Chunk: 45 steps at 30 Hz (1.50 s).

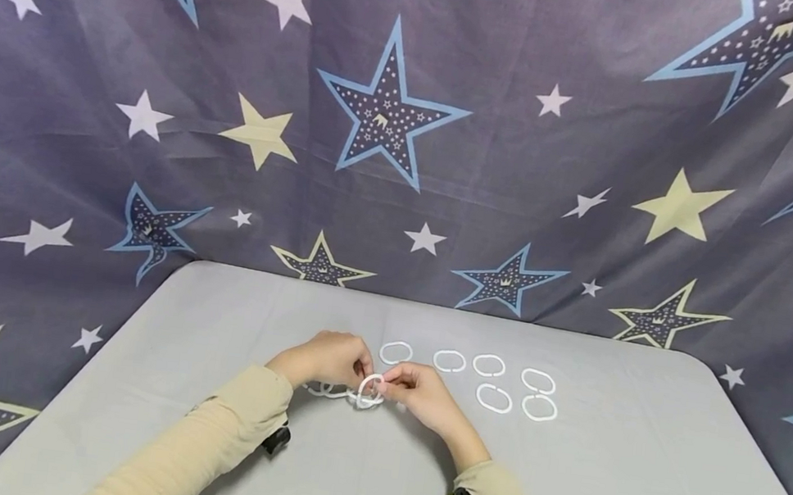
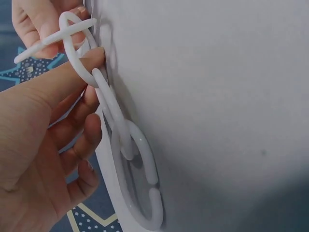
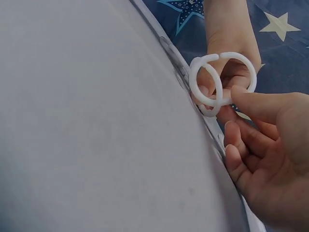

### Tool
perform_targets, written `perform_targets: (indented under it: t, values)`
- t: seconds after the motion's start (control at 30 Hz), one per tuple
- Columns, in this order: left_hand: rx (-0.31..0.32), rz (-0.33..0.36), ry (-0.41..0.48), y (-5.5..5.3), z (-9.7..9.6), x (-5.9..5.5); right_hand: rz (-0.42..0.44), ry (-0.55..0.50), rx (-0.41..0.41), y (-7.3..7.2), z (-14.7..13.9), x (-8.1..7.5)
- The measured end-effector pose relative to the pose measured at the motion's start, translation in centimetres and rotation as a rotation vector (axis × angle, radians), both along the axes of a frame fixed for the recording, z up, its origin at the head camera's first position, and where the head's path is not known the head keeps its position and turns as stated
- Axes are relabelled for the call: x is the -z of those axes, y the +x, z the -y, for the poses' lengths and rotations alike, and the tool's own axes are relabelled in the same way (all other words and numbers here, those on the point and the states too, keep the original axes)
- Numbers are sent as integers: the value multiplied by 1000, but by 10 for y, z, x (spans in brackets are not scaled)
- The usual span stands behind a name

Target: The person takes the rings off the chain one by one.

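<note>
My right hand [image 1: 423, 397] pinches a white plastic split ring [image 3: 254, 77] between thumb and forefinger. In the left wrist view this ring [image 2: 58, 36] passes through the end link [image 2: 72, 53] of a white chain. Thumb and forefinger of my left hand [image 1: 338, 358] grip that end link. Two further links hang on from it in the left wrist view, the lower link [image 2: 149, 166] showing a small gap in its side. The ring's own gap shows at its top in the right wrist view. Both hands are close together, low over the table.
Several loose white split rings lie beyond and right of my hands, among them a ring [image 1: 397, 342] just behind them and a ring [image 1: 538, 418] at the right. The grey table [image 1: 634, 491] ends at a star-patterned curtain [image 1: 481, 167].
</note>
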State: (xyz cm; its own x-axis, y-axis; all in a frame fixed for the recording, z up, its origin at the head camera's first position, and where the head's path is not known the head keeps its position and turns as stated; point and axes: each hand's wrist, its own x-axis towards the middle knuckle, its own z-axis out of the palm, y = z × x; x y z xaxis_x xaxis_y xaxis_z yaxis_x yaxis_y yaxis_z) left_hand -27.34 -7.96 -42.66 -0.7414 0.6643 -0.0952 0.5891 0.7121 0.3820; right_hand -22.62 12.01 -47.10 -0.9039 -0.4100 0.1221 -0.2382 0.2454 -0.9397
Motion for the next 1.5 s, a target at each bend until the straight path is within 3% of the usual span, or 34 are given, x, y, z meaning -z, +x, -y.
perform_targets:
  t: [0.23, 0.3, 0.4, 0.63, 0.73, 1.13, 1.27, 1.5]
  values:
    - [-2, -15, 7, 1, 5, 1, -48, 34, 18, 21, 7, -40]
    - [-6, -18, 20, 1, 6, 1, -73, 49, 42, 22, 8, -42]
    - [-8, -25, 31, 3, 9, 1, -109, 56, 65, 20, 8, -43]
    - [-11, -25, 78, 11, 14, 4, -148, 68, 87, 4, 6, -15]
    - [-37, -8, 114, 14, 17, 5, -165, 61, 89, 2, 5, -11]
    - [-197, 65, 288, 24, 20, 11, -253, 64, 81, 5, 8, -13]
    - [-214, 85, 300, 25, 21, 14, -267, 74, 92, 8, 9, -17]
    - [-207, 97, 311, 25, 19, 12, -383, 95, 126, 11, 8, -25]
